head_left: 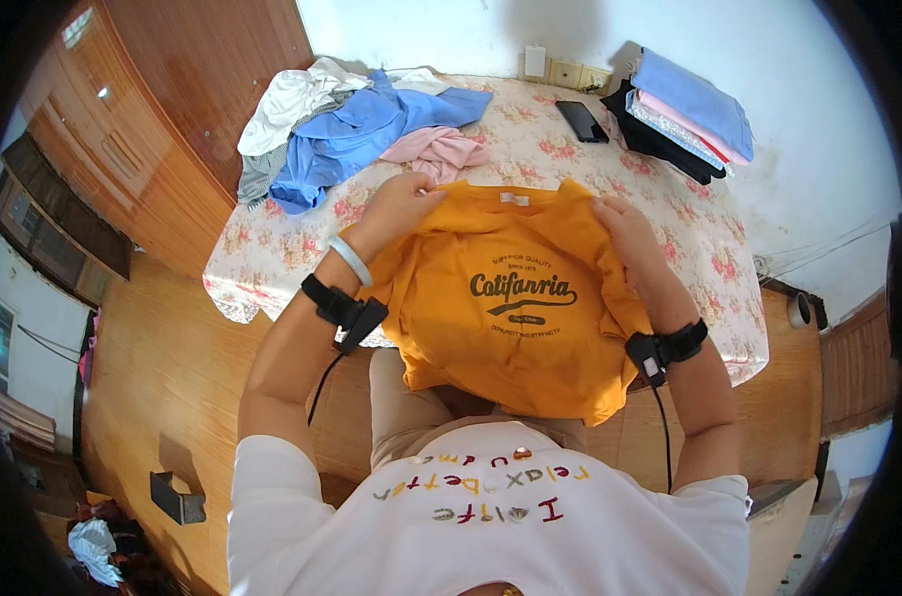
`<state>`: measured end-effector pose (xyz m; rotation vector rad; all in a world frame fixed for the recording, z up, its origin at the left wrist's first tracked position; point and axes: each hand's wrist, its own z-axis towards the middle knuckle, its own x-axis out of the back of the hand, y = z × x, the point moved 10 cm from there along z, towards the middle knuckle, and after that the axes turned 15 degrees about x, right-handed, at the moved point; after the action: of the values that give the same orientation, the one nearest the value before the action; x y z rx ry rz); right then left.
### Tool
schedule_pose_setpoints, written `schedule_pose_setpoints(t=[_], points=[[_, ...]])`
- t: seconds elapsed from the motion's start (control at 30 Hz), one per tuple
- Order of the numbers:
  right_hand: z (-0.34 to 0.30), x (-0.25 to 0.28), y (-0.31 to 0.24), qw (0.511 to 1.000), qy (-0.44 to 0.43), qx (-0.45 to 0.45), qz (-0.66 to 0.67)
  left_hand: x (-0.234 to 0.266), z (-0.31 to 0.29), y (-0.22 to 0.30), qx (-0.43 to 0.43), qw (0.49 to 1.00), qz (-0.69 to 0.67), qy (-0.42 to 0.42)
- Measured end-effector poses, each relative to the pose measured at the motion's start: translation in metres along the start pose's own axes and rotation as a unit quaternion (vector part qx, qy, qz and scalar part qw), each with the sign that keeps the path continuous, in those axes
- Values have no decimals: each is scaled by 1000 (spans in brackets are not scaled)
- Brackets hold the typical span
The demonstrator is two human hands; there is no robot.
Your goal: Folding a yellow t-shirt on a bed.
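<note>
a mustard-orange crew-neck top (pixel 511 363) was held up between the person's two hands, its printed front facing the wearer, its collar at the far side over the near part of the table and its lower part hanging above the lap. a small white neck label (pixel 515 200) showed inside the collar. the left hand (pixel 408 207) had its fingers curled closed on the fabric at one shoulder; the right hand (pixel 630 234) gripped the other shoulder in the same way, thumb and fingers pinched together. the cloth sagged in soft folds between them.

a pale bangle (pixel 350 261) circled the left wrist, and a black strap with a small device sat on each forearm. the person wore a white t-shirt (pixel 391 536) and beige trousers (pixel 395 407).

beyond the top, a floral tablecloth (pixel 709 273) covered the table. on its far left lay a loose heap with a blue garment (pixel 337 149), a white garment (pixel 290 107) and a pink garment (pixel 437 152). at the far right, a black smartphone (pixel 582 121) lay near a folded clothes stack (pixel 684 111).
</note>
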<state>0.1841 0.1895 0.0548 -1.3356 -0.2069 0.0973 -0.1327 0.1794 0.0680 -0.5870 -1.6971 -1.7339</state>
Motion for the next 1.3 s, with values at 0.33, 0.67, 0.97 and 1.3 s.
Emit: schedule_pose_setpoints(t=[0.33, 0.67, 0.97, 1.3], points=[[-53, -89, 17, 981, -81, 158, -77, -126, -91, 25, 132, 902, -293, -288], [-74, -86, 21, 985, -68, 158, -15, -121, -109, 16, 157, 858, -426, -242], [-73, -80, 26, 983, -56, 86, 155, -118, -110, 16, 172, 843, -457, -224], [-83, -65, 8, 992, -87, 83, 37, -117, -111, 18, 155, 842, -467, -221]])
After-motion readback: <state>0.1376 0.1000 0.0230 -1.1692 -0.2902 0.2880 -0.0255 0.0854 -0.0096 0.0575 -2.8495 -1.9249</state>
